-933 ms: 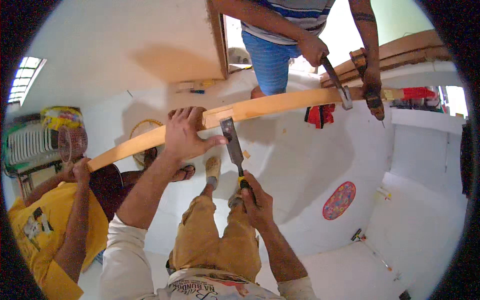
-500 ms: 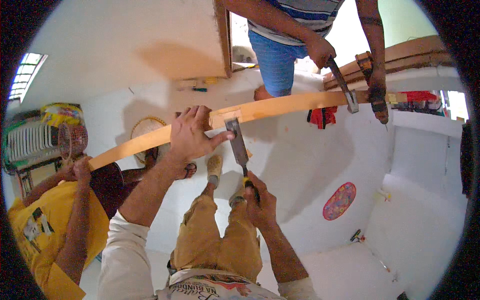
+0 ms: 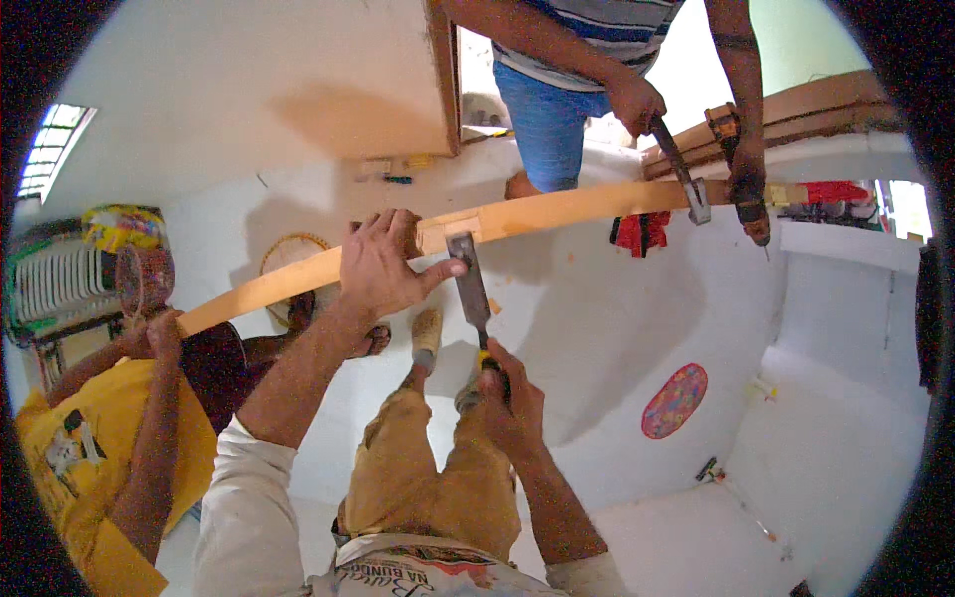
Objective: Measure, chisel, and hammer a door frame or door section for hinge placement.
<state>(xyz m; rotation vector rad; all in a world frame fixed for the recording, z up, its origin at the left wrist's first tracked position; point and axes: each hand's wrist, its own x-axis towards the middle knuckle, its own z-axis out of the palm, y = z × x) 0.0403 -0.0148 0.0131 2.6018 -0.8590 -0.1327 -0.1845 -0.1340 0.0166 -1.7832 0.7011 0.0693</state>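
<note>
A long pale wooden board (image 3: 567,207) spans the view, with a shallow chiselled recess in its near edge around the middle. My left hand (image 3: 380,267) is closed over the board just left of that recess, its thumb against the side of a chisel blade. The chisel (image 3: 470,281) has a wide dark metal blade and a black and yellow handle; its cutting end meets the board's near edge at the recess. My right hand (image 3: 514,403) grips the handle below.
At left, a person in a yellow shirt (image 3: 124,438) holds the board's left end. Across from me, another person has a hammer (image 3: 681,169) and a drill (image 3: 741,179) by its right end. Stacked chairs (image 3: 60,264), a colourful oval mat (image 3: 674,400) and tools (image 3: 708,470) lie around.
My right hand and the chisel handle have shifted slightly to the left. My left hand and the board stay practically where they were.
</note>
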